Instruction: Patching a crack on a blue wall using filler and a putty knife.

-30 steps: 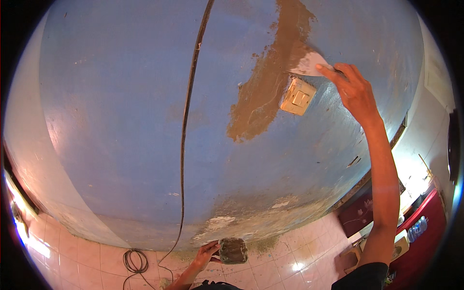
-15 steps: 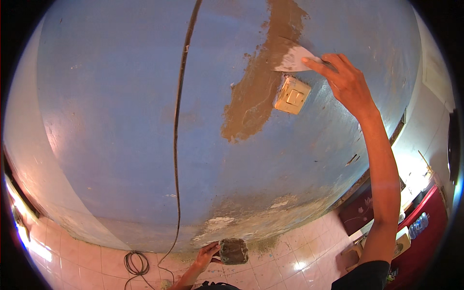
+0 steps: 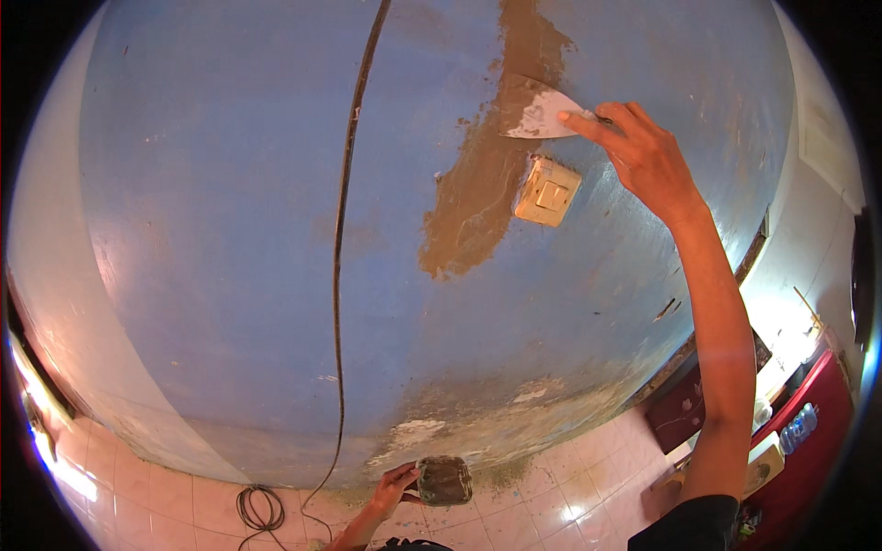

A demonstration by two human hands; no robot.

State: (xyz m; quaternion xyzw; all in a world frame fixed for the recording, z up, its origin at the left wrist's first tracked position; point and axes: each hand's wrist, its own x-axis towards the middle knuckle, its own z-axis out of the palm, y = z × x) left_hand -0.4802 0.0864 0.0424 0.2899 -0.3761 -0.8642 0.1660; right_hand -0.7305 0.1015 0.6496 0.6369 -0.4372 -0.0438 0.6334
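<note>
My right hand point(image 3: 643, 156) is closed on the handle of a putty knife point(image 3: 544, 112), index finger stretched along its blade. The wide blade, smeared with brown filler, lies against a strip of wet brown filler point(image 3: 473, 211) on the blue wall point(image 3: 230, 211). Just below the blade sits a cream light switch point(image 3: 548, 191), its edges marked with filler. Low in the view, my left hand point(image 3: 393, 487) grips the left edge of a small squarish container point(image 3: 445, 481) with dark brown filler in it.
A dark cable point(image 3: 339, 248) hangs down the wall, and a coil of cable point(image 3: 261, 508) lies on the pink tiled floor point(image 3: 175, 500). The wall's base is bare and peeling point(image 3: 423, 432). At the right are a red surface point(image 3: 813, 459), a plastic bottle point(image 3: 797, 429) and boxes.
The putty knife has moved slightly left, and its blade now reaches further across the filler strip above the switch. My left hand and the container have stayed nearly in place.
</note>
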